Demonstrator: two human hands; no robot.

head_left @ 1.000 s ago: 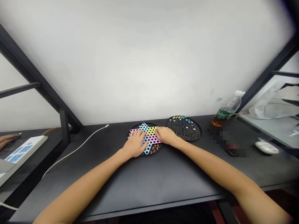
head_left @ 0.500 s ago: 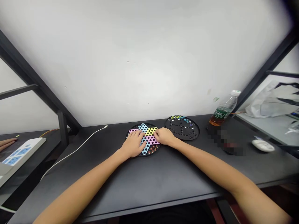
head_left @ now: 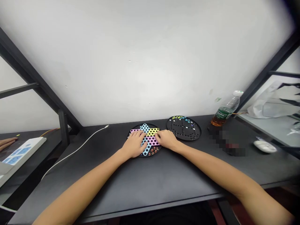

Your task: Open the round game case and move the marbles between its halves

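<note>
1. while the left hand [head_left: 134, 144] lies palm down across the star-shaped chinese checkers board [head_left: 152, 131], the right hand [head_left: 166, 139] rests on its right side, fingers lightly curled.
2. neither hand shows a held piece. the left fingers [head_left: 140, 134] look loosely spread, not pinched, but a small marble under either hand would be hidden, so i cannot tell for certain.
3. the board sits on the black desk [head_left: 164, 178] directly beneath both hands, its centre between them. the left hand covers more of it, while the right hand is nearer the round black board [head_left: 184, 128] just beyond.
4. coloured marbles [head_left: 179, 118] line the far edge of that round board, and darker ones [head_left: 153, 151] sit at the star board's near rim.
5. to the right stands a plastic drink bottle [head_left: 223, 113], with a white computer mouse [head_left: 264, 146] farther along. to the left run a white cable [head_left: 77, 150] and a power strip [head_left: 23, 150], where another person's hand [head_left: 7, 142] shows.
</note>
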